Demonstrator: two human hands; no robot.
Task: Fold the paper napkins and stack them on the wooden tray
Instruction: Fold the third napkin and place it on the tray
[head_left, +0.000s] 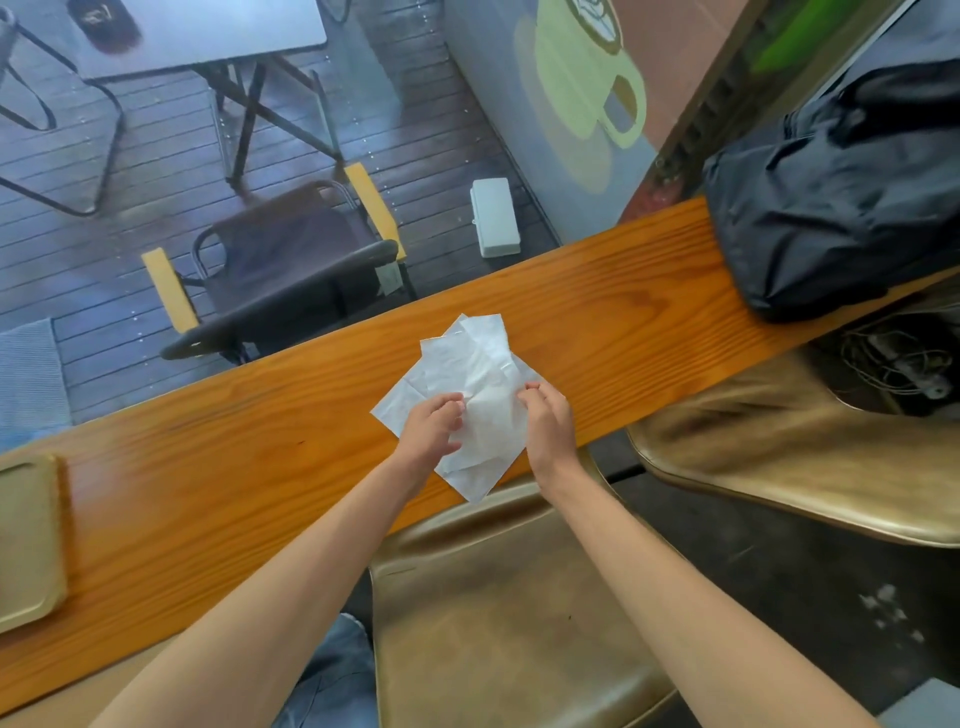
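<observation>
Wood surface (597, 306): both hands, left (428, 428) and right (548, 423), pinch limp, tearable napkins (478, 364); grip edges gently. Tray (31, 540) far left.

I only see part of the wooden tray (28, 540); the left edge cuts it off. My hands hide part of the napkins (467, 395).

Black bag (831, 208) on right end of wooden counter (597, 301). Gold padded stools (498, 613) beneath. Through window: folding chair (280, 260), dark table (208, 31), white box (494, 217).
</observation>
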